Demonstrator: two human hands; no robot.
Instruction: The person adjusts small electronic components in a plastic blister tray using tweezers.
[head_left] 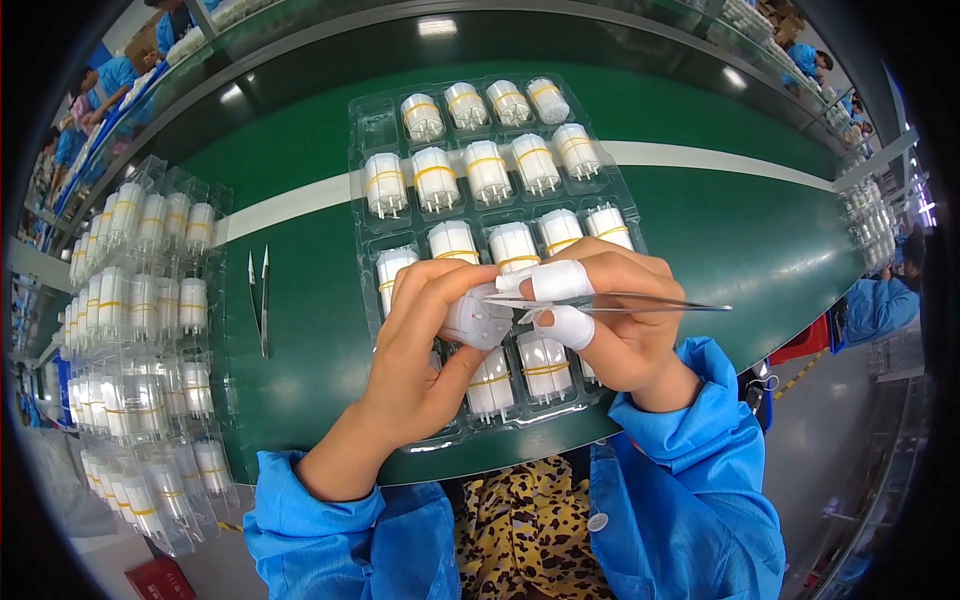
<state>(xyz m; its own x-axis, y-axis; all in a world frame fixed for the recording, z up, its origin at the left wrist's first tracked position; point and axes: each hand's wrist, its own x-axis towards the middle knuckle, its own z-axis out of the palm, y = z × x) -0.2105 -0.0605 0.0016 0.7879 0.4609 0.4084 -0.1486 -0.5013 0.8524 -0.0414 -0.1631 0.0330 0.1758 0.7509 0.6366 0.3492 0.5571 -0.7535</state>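
the left hand (pixel 410 365) holds a white cylinder (pixel 476 322) above a clear tray (pixel 379 120) of banded cylinders (pixel 436 180), while the right hand (pixel 620 330) pinches metal tweezers (pixel 665 303), tips at the white cylinder

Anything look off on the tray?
One cylinder, far right of the tray's back row: its near end looks grey and rounded with no clear pins, while the neighbouring ones show pins. No spill visible.
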